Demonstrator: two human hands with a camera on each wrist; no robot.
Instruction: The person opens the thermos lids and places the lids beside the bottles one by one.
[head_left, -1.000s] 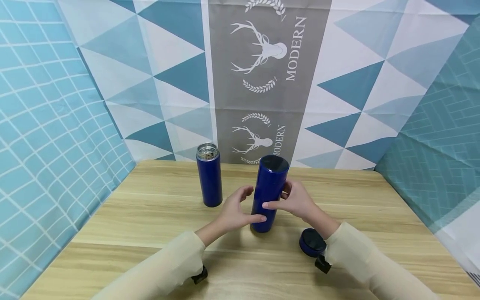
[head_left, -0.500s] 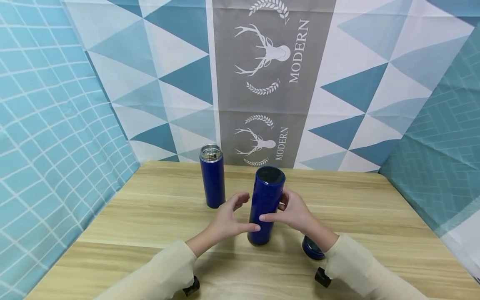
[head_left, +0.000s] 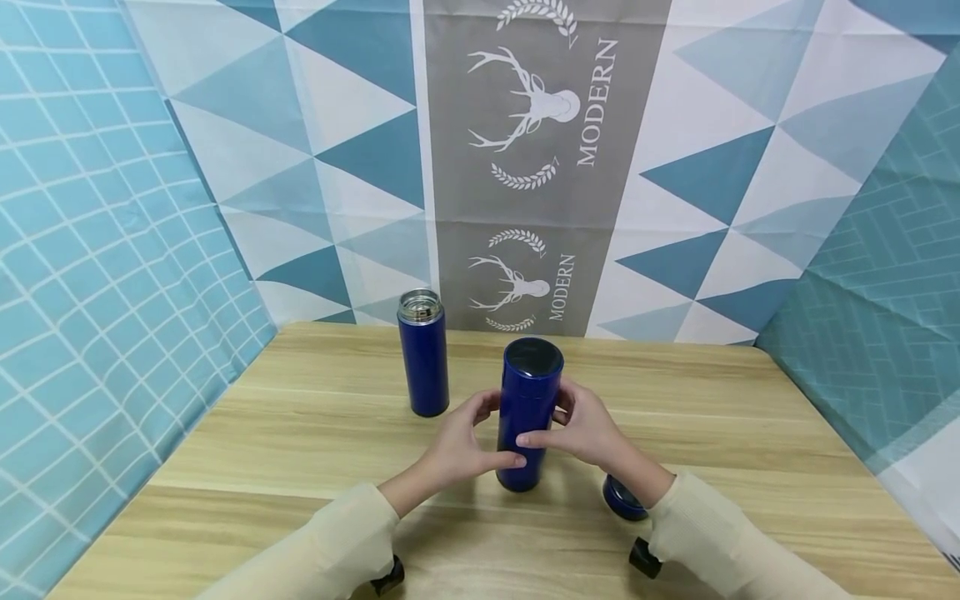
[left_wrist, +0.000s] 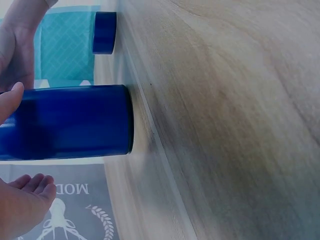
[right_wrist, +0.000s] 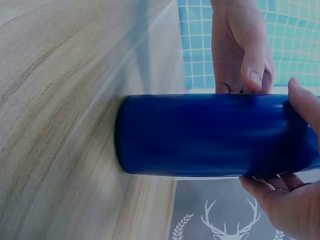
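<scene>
A dark blue thermos flask (head_left: 525,417) with a glossy black top stands upright in front of me, its base right at the table in the right wrist view. My right hand (head_left: 590,427) grips it from the right, thumb across the front and fingers curled behind. From the other side my left hand (head_left: 463,443) is spread around the flask. Its thumb lies close along the front, while a gap shows between its fingers (left_wrist: 37,187) and the flask in the left wrist view. Farther back on the left stands a second blue flask (head_left: 425,367), lidless, its steel neck bare.
A blue lid (head_left: 624,498) with a black top lies on the wooden table (head_left: 300,467), partly hidden by my right forearm. Black wrist devices sit under both cuffs. Patterned cloth (head_left: 360,167) hangs behind the table, with tiled cloth (head_left: 67,250) along the left.
The flask has come down and toward me, from a slight tilt to upright. Both hands have moved with it, and the left has drawn in closer around it. The second flask stays put.
</scene>
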